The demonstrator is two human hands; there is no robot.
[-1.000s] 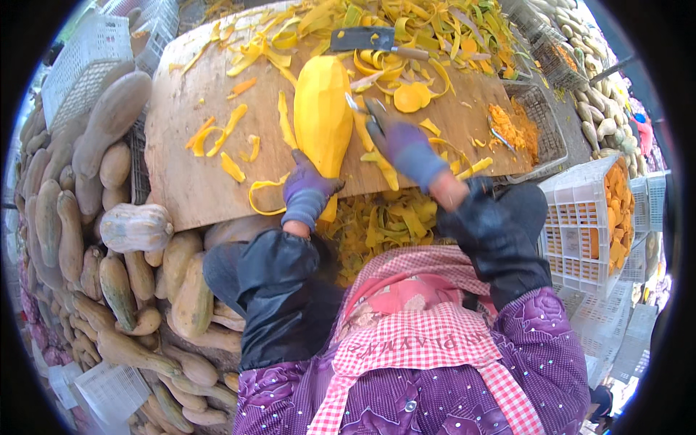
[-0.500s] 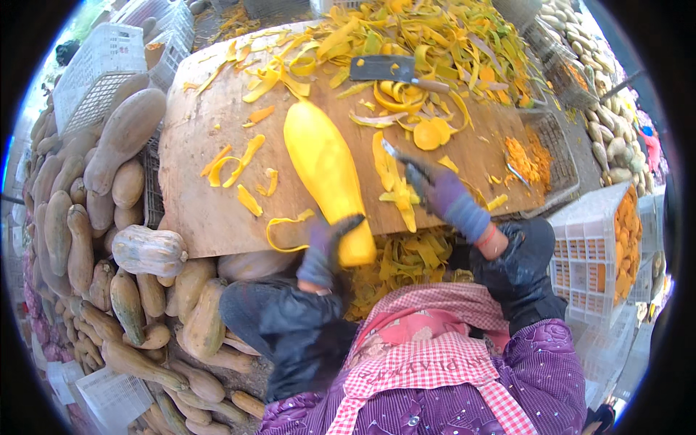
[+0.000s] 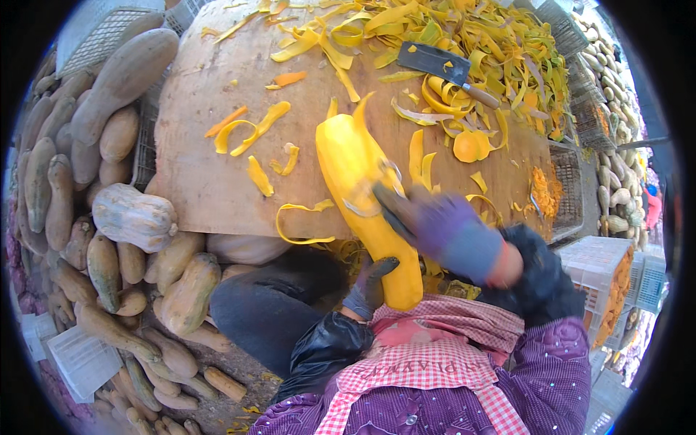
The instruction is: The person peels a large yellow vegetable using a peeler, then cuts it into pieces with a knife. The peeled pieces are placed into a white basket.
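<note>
A long peeled yellow squash (image 3: 359, 199) lies lengthwise on the wooden board (image 3: 210, 181), its near end hanging over the board's front edge. My left hand (image 3: 368, 286), in a dark glove, grips that near end from below. My right hand (image 3: 442, 228), in a purple glove, lies across the squash's middle and holds a metal peeler (image 3: 377, 190) against its skin. Yellow peel strips (image 3: 250, 127) lie scattered over the board.
A cleaver (image 3: 446, 69) rests on a heap of peels (image 3: 500, 51) at the board's far right. Unpeeled tan squashes (image 3: 109, 217) are piled at the left and below. Plastic crates (image 3: 602, 275) stand at the right, one with orange pieces.
The squash has slid nearer to me and turned. My left hand keeps hold of its near end. My right hand has moved from the board's right onto the squash's middle.
</note>
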